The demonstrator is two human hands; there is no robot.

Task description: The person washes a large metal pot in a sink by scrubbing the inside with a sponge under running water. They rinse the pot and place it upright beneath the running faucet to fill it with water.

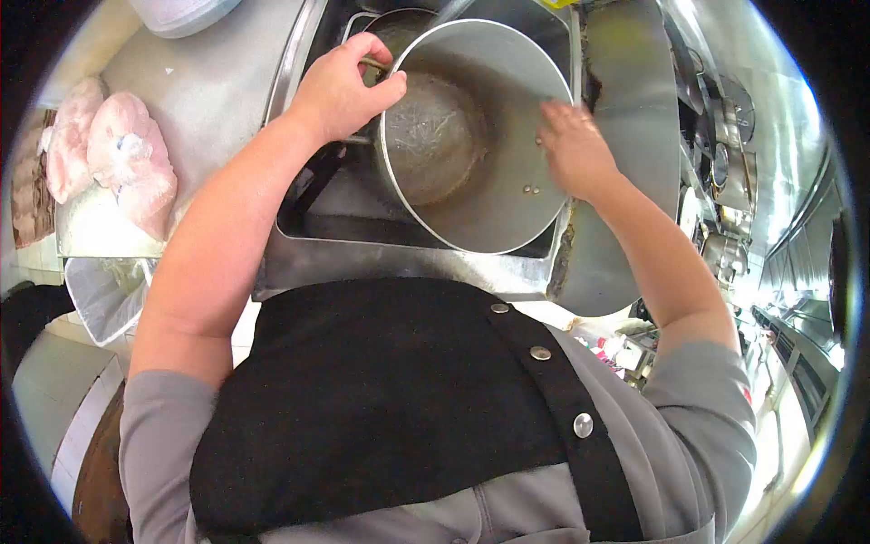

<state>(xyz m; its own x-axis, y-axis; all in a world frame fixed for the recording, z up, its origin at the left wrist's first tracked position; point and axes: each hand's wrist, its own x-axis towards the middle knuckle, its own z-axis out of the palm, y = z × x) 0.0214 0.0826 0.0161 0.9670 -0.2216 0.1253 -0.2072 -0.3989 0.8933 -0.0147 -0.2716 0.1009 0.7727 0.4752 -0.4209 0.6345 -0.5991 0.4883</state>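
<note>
A large, deep metal stockpot (494,204) stands tilted in the sink, its mouth facing me. Its bottom looks wet, with a brownish ring around it. My left hand (344,86) is closed on the pot's left side, at the handle by the rim, thumb at the edge. Reaching over the right rim, my right hand (580,150) lies with its fingers flat against the inner wall, above two rivets. Nothing shows in that hand, though its fingertips are slightly blurred.
The sink (340,227) surrounds the pot, with a faucet spout (450,11) above. Pale raw poultry (131,159) lies on the left counter (213,77), near a white container (186,14). Below is a lined bin (109,295). Pans (725,181) hang or stand at far right.
</note>
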